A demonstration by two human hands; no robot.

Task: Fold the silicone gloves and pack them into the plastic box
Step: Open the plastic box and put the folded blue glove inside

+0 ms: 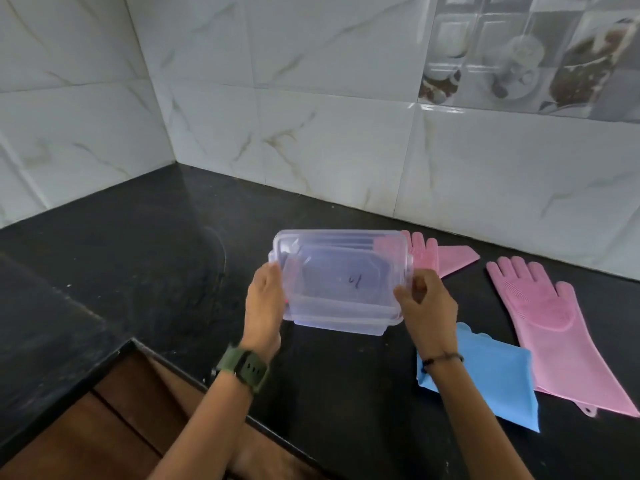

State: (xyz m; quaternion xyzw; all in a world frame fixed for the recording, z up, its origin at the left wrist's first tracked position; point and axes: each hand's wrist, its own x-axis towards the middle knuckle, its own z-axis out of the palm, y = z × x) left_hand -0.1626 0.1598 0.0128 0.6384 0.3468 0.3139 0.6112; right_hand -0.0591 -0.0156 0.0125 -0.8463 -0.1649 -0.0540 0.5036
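Observation:
A clear plastic box (pixel 341 282) with its lid on is tilted up above the black counter, held at both short sides. My left hand (pixel 265 303) grips its left side and my right hand (pixel 427 306) grips its right side. One pink silicone glove (pixel 554 327) lies flat and unfolded to the right. A second pink glove (pixel 446 256) lies behind the box, partly hidden by it. A blue glove (pixel 491 379) lies under my right forearm, partly covered.
The black stone counter (pixel 145 244) runs into a corner between white marble-look tiled walls (pixel 311 109). Its front edge (pixel 180 372) cuts diagonally, with brown wooden cabinet fronts (pixel 114 427) below. A green watch is on my left wrist.

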